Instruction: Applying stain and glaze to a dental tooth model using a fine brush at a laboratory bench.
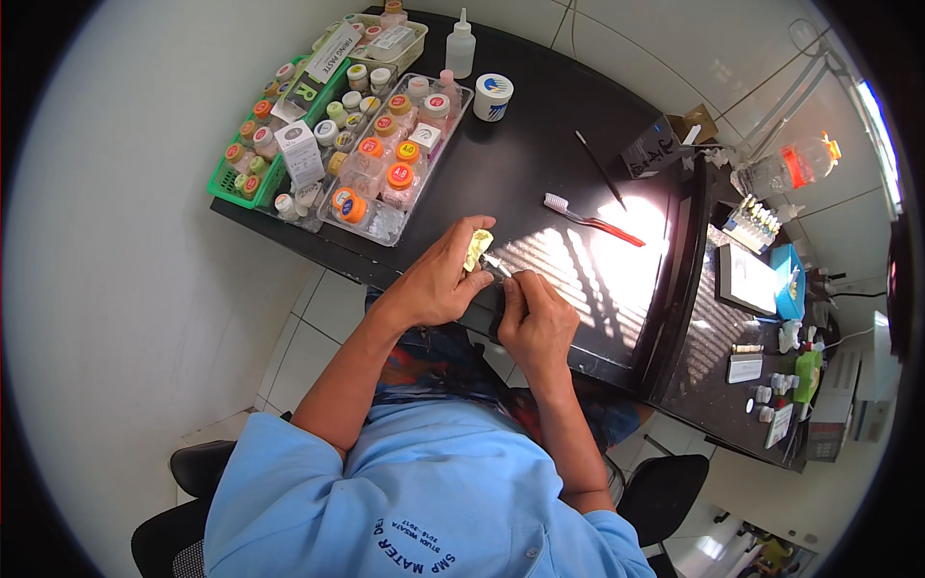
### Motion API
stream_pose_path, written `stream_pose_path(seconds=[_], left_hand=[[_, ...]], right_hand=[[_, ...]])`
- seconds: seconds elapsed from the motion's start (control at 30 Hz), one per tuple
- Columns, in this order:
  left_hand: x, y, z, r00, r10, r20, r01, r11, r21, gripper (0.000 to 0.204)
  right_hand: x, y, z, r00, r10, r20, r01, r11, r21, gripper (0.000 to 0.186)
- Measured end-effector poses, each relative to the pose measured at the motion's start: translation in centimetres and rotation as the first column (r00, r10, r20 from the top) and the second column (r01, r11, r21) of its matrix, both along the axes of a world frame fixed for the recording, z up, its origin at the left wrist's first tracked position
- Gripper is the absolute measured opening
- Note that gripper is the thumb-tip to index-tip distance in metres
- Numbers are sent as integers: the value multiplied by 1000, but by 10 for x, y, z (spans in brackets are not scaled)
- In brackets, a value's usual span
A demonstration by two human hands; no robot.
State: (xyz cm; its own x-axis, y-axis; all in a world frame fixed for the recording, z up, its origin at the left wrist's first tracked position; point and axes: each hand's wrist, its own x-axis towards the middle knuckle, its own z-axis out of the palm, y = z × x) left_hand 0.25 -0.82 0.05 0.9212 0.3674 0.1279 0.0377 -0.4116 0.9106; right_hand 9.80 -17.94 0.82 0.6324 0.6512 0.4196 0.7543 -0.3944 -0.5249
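Above the table's near edge, my left hand [438, 277] grips a small pale yellow piece that looks like a plaster dental cast [477, 249] between thumb and fingers. My right hand [541, 318] is close beside it, its fingers pinched round a thin tool with a whitish tip [494, 261]. That tip points at the cast's lower right side; whether it touches I cannot tell. Most of the tool is hidden by my fingers. Beyond my hands, a toothbrush [602, 226] with white bristles and a red handle lies on the black table [520, 164].
At the left stand a clear tray [409, 210] of capped jars and a green basket [218, 183] of small bottles. A white tub [492, 98] and squeeze bottle [461, 50] are farther back. A thin dark stick [599, 169] lies right. A clear bottle [785, 169] tilts at far right.
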Motion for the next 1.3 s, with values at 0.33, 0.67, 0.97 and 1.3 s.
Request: stream_pose_path(seconds=[0.33,0.67,0.97,1.3], left_hand=[[-2,8,4,996,-87,-21,82,980,-181,71],[-8,21,-3,984,-114,134,174,745,-644,54],[-7,25,-7,972,-128,199,224,767,-602,59],[-5,18,-2,970,-113,216,223,773,-594,56]], right_hand=[[3,-2,2,985,-11,-174,26,996,85,15],[5,-4,2,970,-21,-243,58,988,144,17],[8,-8,-1,938,-17,-346,100,969,224,16],[9,-8,0,917,22,-397,86,964,253,20]])
